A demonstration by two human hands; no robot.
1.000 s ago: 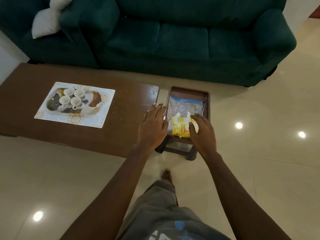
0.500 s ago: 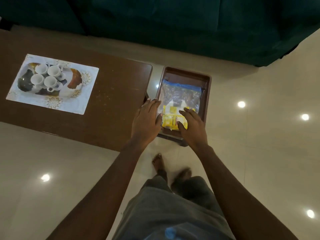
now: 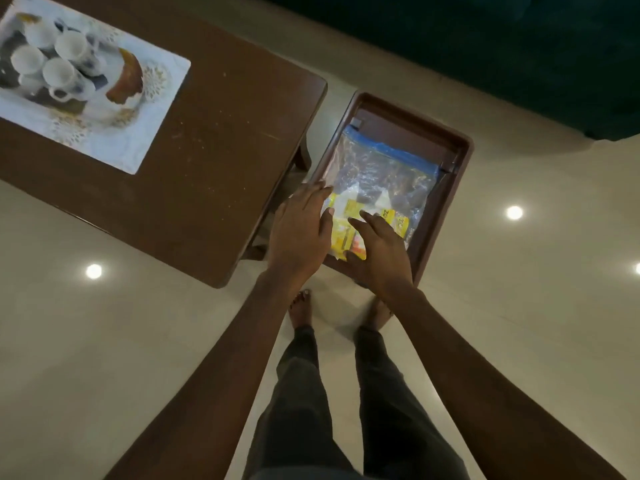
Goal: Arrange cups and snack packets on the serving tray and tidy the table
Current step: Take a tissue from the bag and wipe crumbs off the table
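Observation:
A brown serving tray (image 3: 461,157) sits on a low stand just right of the dark wooden table (image 3: 214,174). Inside it lies a clear zip bag (image 3: 381,168) with a blue seal, holding yellow snack packets (image 3: 350,210). My left hand (image 3: 300,233) lies flat over the tray's near-left rim, its thumb touching the bag. My right hand (image 3: 382,256) rests over the near rim with spread fingers on the packets. Neither hand has closed on anything. Several white cups (image 3: 65,46) stand on a patterned placemat (image 3: 145,133) at the table's far left.
A dark green sofa (image 3: 485,46) runs along the top behind the tray. My bare feet (image 3: 300,306) stand on the glossy tiled floor just before the tray, with light reflections on either side.
The view has tilted down and come closer. My left hand has slid from the tray's left edge onto the bag; my right hand stays on the packets.

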